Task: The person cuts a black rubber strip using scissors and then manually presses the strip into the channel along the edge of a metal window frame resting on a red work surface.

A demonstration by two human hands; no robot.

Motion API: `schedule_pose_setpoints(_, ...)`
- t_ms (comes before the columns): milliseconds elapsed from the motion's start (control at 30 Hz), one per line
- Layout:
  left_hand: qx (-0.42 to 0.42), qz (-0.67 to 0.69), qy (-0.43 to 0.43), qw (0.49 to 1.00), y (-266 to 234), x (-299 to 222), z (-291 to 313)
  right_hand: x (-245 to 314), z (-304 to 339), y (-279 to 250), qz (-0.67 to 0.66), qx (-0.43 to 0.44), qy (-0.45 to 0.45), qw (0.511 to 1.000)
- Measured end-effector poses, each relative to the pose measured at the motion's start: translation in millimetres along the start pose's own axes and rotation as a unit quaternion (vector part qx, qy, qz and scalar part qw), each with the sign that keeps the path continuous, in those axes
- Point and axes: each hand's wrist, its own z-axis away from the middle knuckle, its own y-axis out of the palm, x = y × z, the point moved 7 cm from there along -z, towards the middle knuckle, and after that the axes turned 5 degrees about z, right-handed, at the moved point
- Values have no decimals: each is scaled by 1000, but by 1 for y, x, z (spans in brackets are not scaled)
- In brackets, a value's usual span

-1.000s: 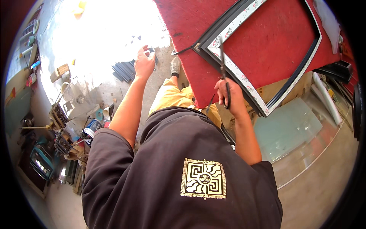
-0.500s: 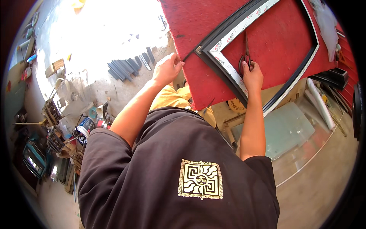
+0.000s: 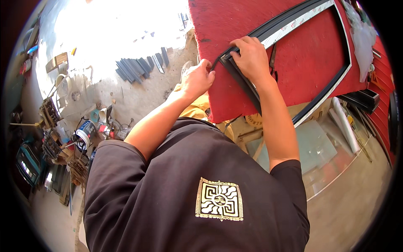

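Note:
A black window frame (image 3: 280,30) with white printed film along its inner face lies on a red cloth-covered table (image 3: 220,94). My left hand (image 3: 197,78) is closed in a pinch on a thin black rubber strip (image 3: 215,64), which runs to the frame's near-left corner. Over that corner, my right hand (image 3: 252,56) has its fingers bent and its thumb apart, gripping the frame from above. Dark scissors (image 3: 273,61) rest on the red cloth inside the frame, partly hidden behind my right hand.
Several dark profile pieces (image 3: 133,69) lie on the floor to the left. A paint bucket (image 3: 85,132) stands among clutter at far left. Below the table's right side are a glass sheet (image 3: 312,140) and a white roll (image 3: 345,124). Clear plastic film (image 3: 362,46) hangs at right.
My right hand has let go of the scissors and moved left onto the frame's corner. The left hand, still pinching the rubber strip, has shifted slightly right.

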Motion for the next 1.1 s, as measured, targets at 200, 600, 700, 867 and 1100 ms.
schedule_pose_setpoints(200, 46, 5, -72, 996, 12, 2, -8, -3, -31, 47, 38, 199, 12, 979)
schedule_pose_setpoints(600, 63, 8, -72, 995, 10, -6, -6, -5, -45, 66, 42, 308, 2, 951)
schedule_pose_setpoints(700, 72, 10, -81, 994, 9, -4, -7, -3, -47, 68, 41, 314, -6, 948)
schedule_pose_setpoints(867, 45, 6, -84, 995, 1, 3, -7, -3, -46, 65, 39, 313, -15, 949)
schedule_pose_setpoints(1100, 34, -21, -70, 997, -17, 0, -14, -6, -53, 58, 45, 304, -22, 951)
